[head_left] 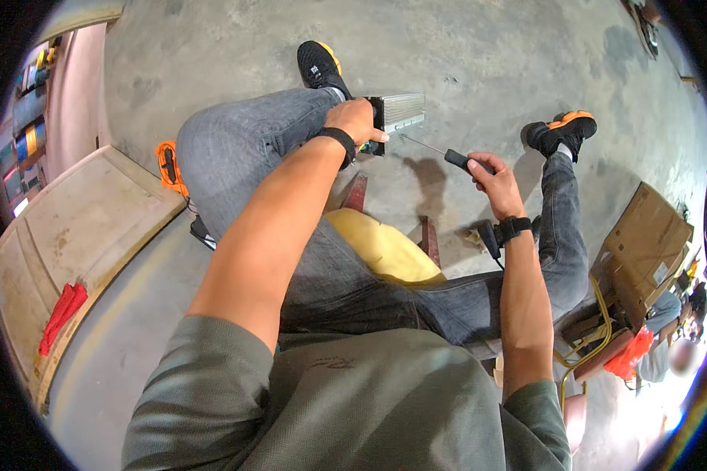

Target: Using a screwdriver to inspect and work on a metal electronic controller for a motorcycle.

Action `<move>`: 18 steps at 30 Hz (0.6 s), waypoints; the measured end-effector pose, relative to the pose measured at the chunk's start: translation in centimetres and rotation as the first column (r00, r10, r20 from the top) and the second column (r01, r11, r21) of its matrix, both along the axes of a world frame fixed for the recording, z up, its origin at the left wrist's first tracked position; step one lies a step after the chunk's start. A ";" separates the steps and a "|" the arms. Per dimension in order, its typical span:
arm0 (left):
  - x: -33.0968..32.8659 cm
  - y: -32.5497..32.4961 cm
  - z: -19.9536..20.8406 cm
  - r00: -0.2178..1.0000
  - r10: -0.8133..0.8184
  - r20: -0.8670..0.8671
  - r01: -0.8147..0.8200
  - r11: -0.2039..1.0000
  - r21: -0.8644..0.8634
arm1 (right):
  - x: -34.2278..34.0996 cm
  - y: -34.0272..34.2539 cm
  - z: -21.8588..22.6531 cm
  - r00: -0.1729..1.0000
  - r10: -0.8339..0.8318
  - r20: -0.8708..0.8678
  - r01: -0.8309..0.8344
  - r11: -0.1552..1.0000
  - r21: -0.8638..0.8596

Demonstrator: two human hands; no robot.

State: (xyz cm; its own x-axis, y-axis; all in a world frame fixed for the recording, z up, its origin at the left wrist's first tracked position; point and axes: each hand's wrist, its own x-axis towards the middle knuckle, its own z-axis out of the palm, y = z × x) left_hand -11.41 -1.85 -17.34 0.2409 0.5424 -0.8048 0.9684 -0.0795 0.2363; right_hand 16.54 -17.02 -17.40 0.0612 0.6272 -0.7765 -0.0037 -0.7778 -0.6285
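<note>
One left grip (352, 122), closed on the black end of a boxy metal unit (404, 108), has it between the black shoes (318, 66), over grey floor (487, 63). The unit's silver body is finely ridged. Farther right, the right grip (495, 184) clasps a black-handled screwdriver (456, 158); its thin tip seems to touch the unit's lower edge.

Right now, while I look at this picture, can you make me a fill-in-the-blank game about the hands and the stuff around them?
1. The thin tool in the right hand is a ____.
2. The end of the finned metal box that the left hand grips is coloured ____.
3. The cloth on the beige board is coloured ____.

Missing words: screwdriver; black; red.
</note>
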 end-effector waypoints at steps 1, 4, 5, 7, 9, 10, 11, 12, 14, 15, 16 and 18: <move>-0.1 0.0 0.0 1.000 0.004 -0.006 -0.004 1.000 0.000 | 0.0 0.2 0.1 1.000 0.004 -0.006 -0.004 1.000 0.000; 0.2 -0.1 0.0 1.000 -0.009 0.004 0.009 1.000 0.021 | 0.3 0.3 0.3 0.998 -0.051 -0.038 0.050 0.998 -0.029; 0.3 0.0 0.0 1.000 -0.005 0.006 0.005 1.000 0.012 | 0.4 0.4 -0.1 0.998 -0.061 -0.033 0.060 0.998 -0.031; 0.4 0.1 0.3 1.000 -0.001 0.008 0.001 1.000 0.001 | 0.5 0.6 -0.5 0.998 -0.061 -0.035 0.061 0.998 -0.023; 0.4 0.0 0.3 1.000 0.003 0.007 -0.003 1.000 0.016 | 0.3 0.6 -0.5 0.998 -0.057 -0.036 0.056 0.998 -0.025; 0.4 0.1 0.4 1.000 0.004 0.006 -0.004 1.000 0.016 | 0.2 0.7 -0.4 0.998 -0.053 -0.035 0.052 0.998 -0.023; 0.4 0.1 0.5 1.000 0.009 0.002 -0.009 1.000 0.009 | 0.1 0.7 -0.5 0.998 -0.052 -0.036 0.052 0.998 -0.024; 0.5 0.1 0.5 1.000 0.015 -0.002 -0.015 1.000 0.002 | 0.1 0.7 -0.5 0.998 -0.045 -0.041 0.044 0.999 -0.028; 0.4 0.2 0.4 1.000 0.023 -0.005 -0.023 1.000 -0.002 | 0.1 0.8 -0.6 0.998 -0.038 -0.046 0.037 0.999 -0.031; 0.5 0.2 0.5 1.000 0.030 -0.007 -0.031 1.000 -0.007 | 0.2 0.7 -0.8 0.997 -0.053 -0.056 0.050 0.998 -0.045; 0.5 0.2 0.5 1.000 0.030 -0.007 -0.030 1.000 -0.007 | 0.2 0.7 -1.0 0.996 -0.068 -0.065 0.064 0.996 -0.058; 0.5 0.2 0.6 0.999 0.030 -0.013 -0.030 0.999 -0.027 | 0.2 0.6 -1.3 0.989 -0.099 -0.111 0.091 0.993 -0.077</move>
